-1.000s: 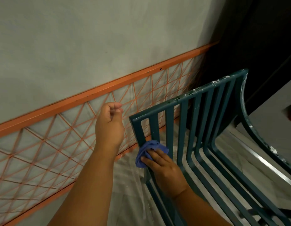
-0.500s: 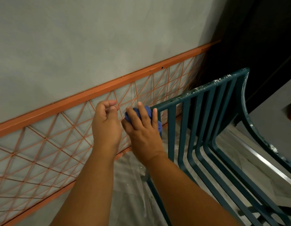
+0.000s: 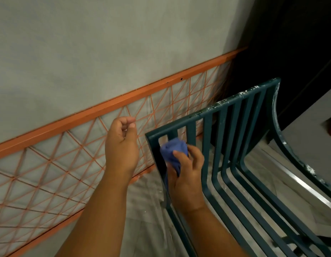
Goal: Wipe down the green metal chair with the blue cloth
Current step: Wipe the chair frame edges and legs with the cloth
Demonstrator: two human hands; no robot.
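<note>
Now the right hand [image 3: 187,175] grips the bunched blue cloth [image 3: 173,152] and presses it against the left end slats of the green metal chair [image 3: 233,145], just under the top rail. Beside it, the left hand [image 3: 122,145] hangs loosely curled, holding nothing, before the orange lattice [image 3: 49,164].

place: looks to me like a corridor or entry of a building, not a room | cues: plain grey wall [image 3: 87,43] | orange metal lattice rail [image 3: 49,164] along its base | pale stone floor [image 3: 142,210] | dark doorway [image 3: 290,43] on my right
</note>
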